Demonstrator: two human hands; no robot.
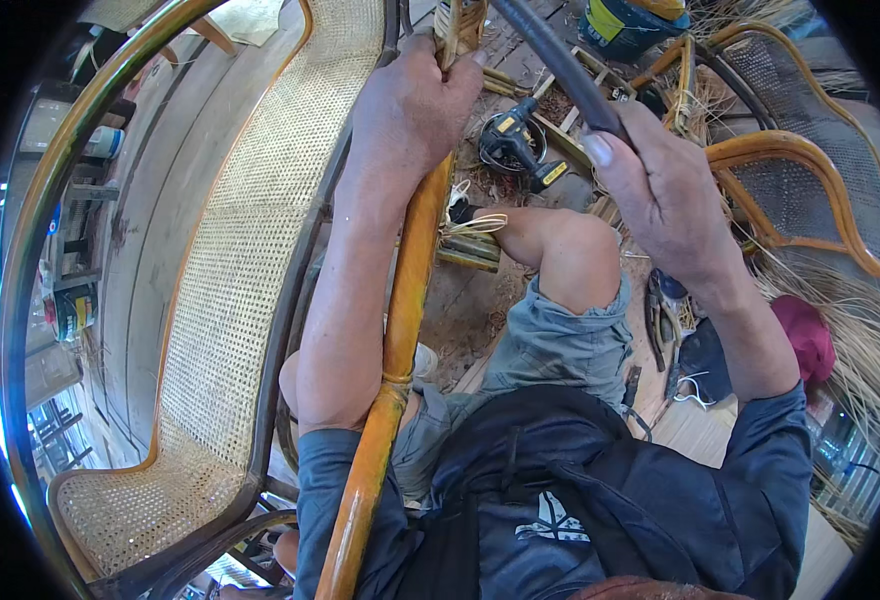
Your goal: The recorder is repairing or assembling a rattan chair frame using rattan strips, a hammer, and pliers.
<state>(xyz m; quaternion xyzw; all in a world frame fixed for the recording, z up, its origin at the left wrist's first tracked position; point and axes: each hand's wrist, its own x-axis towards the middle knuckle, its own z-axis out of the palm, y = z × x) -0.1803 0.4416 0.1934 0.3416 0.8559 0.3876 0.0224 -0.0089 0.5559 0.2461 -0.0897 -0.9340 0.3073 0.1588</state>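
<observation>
My left hand (415, 110) is closed near the top of the picture, at a joint wrapped with cane strips (468, 25); its fingertips are partly hidden. A glossy golden-brown rattan pole (420, 260) runs down from there, past the inside of my left forearm. My right hand (660, 190) grips a dark curved pole (555, 55), thumb lying along its near end. Left of my left arm stretches a long woven cane panel (235, 300), set in a dark and brown curved frame.
A yellow-and-black cordless drill (520, 140) lies beyond my bent knee. At right stand a chair with woven mesh (800, 190) and loose cane strands (840, 330). A dark bucket (630, 25) sits at the far side. Several containers, including a paint tub (75, 310), line the left.
</observation>
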